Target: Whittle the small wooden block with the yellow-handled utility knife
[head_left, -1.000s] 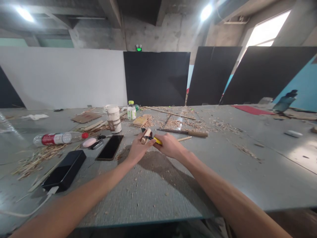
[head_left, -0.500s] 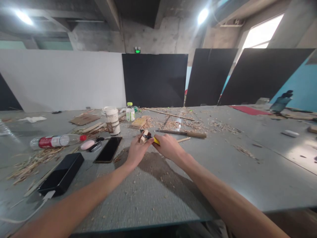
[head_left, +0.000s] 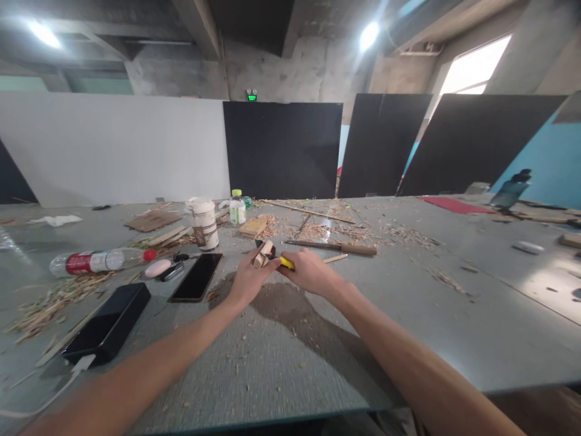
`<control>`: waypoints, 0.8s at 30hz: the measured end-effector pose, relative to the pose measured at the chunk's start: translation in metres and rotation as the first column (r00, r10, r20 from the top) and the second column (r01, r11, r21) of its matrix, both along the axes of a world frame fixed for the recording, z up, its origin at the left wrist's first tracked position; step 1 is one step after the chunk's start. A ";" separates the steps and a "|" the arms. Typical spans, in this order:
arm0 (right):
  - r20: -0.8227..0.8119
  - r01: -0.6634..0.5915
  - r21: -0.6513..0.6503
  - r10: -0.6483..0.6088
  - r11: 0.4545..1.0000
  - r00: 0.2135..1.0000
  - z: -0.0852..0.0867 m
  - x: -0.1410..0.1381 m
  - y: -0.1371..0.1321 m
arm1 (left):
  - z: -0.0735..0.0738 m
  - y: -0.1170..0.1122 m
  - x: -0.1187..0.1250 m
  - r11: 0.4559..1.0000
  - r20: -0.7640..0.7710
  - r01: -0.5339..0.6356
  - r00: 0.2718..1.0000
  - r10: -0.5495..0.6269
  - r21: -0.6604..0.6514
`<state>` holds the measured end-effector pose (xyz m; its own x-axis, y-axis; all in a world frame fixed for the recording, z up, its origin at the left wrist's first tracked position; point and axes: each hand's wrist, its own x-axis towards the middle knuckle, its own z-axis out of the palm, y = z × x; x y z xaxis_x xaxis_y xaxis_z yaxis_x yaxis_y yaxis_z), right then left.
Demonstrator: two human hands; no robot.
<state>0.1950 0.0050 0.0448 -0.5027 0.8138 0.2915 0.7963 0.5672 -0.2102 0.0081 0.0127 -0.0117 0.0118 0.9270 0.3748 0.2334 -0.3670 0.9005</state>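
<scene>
Above the middle of the table, my left hand (head_left: 247, 280) is closed around a short pale piece of wood (head_left: 262, 254). My right hand (head_left: 312, 271) grips a yellow utility knife (head_left: 287, 263), its front end pointing left against the wood. The left thumb reaches over to the knife, and the two hands nearly touch. Fingers hide most of the blade. Just beyond the right hand lies a long saw-like blade with a wooden handle (head_left: 358, 249), beside a thin wood strip (head_left: 336, 258).
Left of my hands are a phone (head_left: 197, 277), a black power bank (head_left: 109, 321) with a white cable, a plastic bottle (head_left: 95, 261) and a paper cup (head_left: 205, 227). A green-capped bottle (head_left: 237, 209) stands further back. Wood shavings (head_left: 318, 231) litter the table.
The camera view has shifted slightly. Both hands keep their grip on the wood and the knife, with only a small change in their position and the wood's tilt.
</scene>
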 end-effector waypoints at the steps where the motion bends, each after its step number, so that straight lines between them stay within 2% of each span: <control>1: 0.010 0.033 0.010 -0.033 0.999 0.999 0.000 -0.001 0.000 | 0.000 0.000 0.000 1.000 -0.018 -0.007 1.000 0.007 0.004; 4: 0.067 0.109 0.031 -0.111 0.994 0.992 -0.002 -0.005 -0.002 | -0.001 0.002 0.000 0.999 -0.045 -0.031 0.998 0.032 0.018; 8: 0.116 0.148 0.078 -0.157 0.986 0.981 -0.004 -0.006 -0.003 | 0.000 0.000 0.001 1.000 -0.027 -0.026 0.999 0.026 0.009; 15: 0.103 0.222 0.074 -0.229 0.972 0.968 -0.012 -0.006 0.002 | 0.003 -0.005 0.005 0.997 -0.012 -0.053 0.998 0.054 0.059; 19: 0.045 0.113 0.050 -0.115 0.992 0.992 -0.015 -0.005 0.005 | 0.000 -0.001 0.002 1.000 0.049 -0.012 0.999 0.012 -0.001; 22: 0.017 -0.009 0.026 0.009 1.000 1.000 -0.014 -0.002 0.006 | -0.002 0.002 -0.001 0.999 0.075 0.037 0.997 -0.036 -0.004; 24: 0.004 -0.044 0.011 0.044 0.999 0.999 -0.012 -0.001 0.006 | -0.003 0.003 -0.002 0.998 0.062 0.061 0.996 -0.062 0.007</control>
<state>0.1937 0.0112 0.0323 -0.5393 0.7875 0.2984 0.7713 0.6041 -0.2003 0.0060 0.0159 -0.0147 0.0454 0.9234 0.3811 0.1543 -0.3834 0.9106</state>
